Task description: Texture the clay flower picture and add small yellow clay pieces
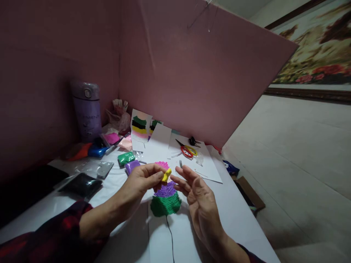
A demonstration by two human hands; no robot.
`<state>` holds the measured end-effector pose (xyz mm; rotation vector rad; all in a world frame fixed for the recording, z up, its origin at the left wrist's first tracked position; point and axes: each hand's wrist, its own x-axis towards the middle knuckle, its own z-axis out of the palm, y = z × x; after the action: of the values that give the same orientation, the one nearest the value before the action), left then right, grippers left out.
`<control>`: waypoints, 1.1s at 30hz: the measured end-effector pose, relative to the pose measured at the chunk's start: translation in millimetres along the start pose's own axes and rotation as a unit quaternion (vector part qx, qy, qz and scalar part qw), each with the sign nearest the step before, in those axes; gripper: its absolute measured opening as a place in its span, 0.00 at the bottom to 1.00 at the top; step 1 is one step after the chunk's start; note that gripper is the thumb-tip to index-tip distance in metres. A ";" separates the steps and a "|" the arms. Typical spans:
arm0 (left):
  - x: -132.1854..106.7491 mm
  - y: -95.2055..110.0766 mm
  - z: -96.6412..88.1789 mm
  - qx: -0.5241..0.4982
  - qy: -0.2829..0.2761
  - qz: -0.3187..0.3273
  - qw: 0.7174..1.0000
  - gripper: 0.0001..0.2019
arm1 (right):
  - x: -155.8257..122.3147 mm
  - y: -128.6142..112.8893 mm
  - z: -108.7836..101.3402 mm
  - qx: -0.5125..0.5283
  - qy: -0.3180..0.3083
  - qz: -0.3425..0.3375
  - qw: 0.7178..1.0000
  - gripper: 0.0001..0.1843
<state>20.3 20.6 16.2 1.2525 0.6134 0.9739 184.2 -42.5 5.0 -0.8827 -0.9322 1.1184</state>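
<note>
My left hand (144,179) pinches a small lump of yellow clay (166,175) between thumb and fingers, held just above the table. My right hand (195,191) hovers beside it, palm toward the clay, fingers spread and holding nothing. Under both hands lies a white sheet (186,233) with a textured clay picture (165,195): pink on top, purple in the middle, green at the bottom. A thin black line runs down the sheet from the green part.
Green clay (126,157) and purple clay (132,166) packets lie behind my left hand. Red-and-yellow scissors (187,149) and a small fork (181,163) rest on white paper. A purple flask (87,111) stands at back left. Pink boards wall the table; its right edge drops to the floor.
</note>
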 end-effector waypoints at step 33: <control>-2.1 -22.2 11.1 -0.134 -0.066 -0.159 0.976 0.19 | -6.9 23.9 -11.6 -0.308 -0.035 -0.288 0.906 0.09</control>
<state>34.5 12.9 -2.8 0.9362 0.5379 0.6735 185.9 -45.5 -22.2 -0.9723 -1.5286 0.3352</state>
